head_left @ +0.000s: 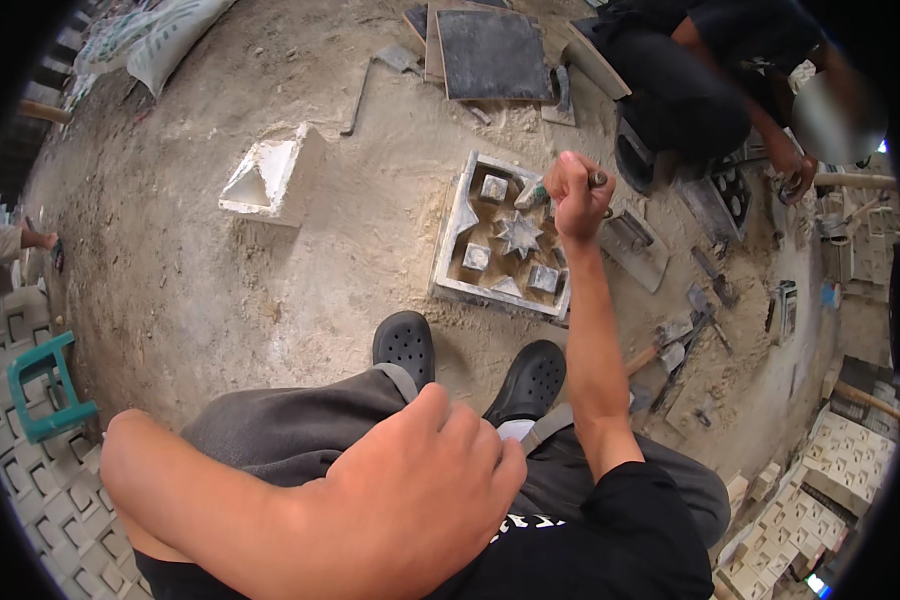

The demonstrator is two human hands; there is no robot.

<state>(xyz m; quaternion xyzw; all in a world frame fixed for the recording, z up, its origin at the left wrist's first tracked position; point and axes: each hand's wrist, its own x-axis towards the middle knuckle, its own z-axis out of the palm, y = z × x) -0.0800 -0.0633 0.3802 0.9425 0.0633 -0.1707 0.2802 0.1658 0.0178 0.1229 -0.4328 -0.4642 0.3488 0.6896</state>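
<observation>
On the ground ahead of my feet lies a square metal mould [452, 272], with a star-shaped block [519, 235] at its middle and several small square blocks around that. My right hand [578, 200] is closed around a brush [531, 195]; its bristle end points left over the mould's far part, and the handle's end sticks out to the right of my fist. My left hand [420, 475] hangs over my lap, back upward, fingers curled in. Whatever those fingers may hold is hidden underneath.
A white hollow block [275, 178] sits left of the mould. Dark boards [490, 55] lie beyond it. A trowel [635, 245] and scattered tools lie to the right. A co-worker [690, 80] crouches at the upper right. A green stool [52, 388] stands left, near stacked blocks [820, 500] at lower right.
</observation>
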